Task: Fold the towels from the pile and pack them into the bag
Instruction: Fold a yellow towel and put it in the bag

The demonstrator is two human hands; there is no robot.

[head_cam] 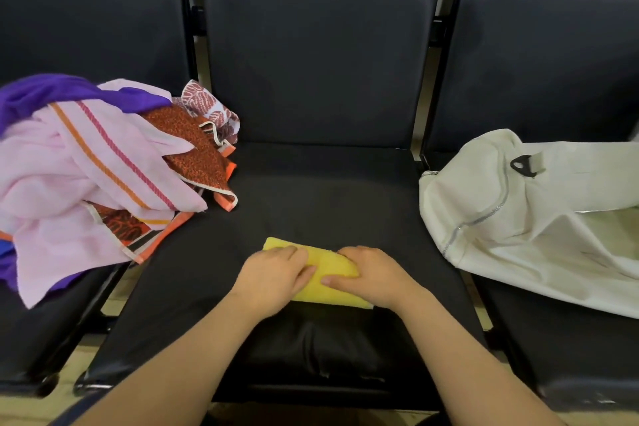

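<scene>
Right now my left grip [273, 273] and right grip [370, 277] both lie flat on the folded yellow towel [328, 261]. The fingers are fairly straight and press down, and the thumbs nearly meet in the middle. I cannot tell whether any fingertip tucks under its edge. The towel sits near the front of the middle seat [311, 201]. The pile of loose towels [103, 166] covers the left seat, and the white bag [518, 218] lies on the right one, both well apart from it.
</scene>
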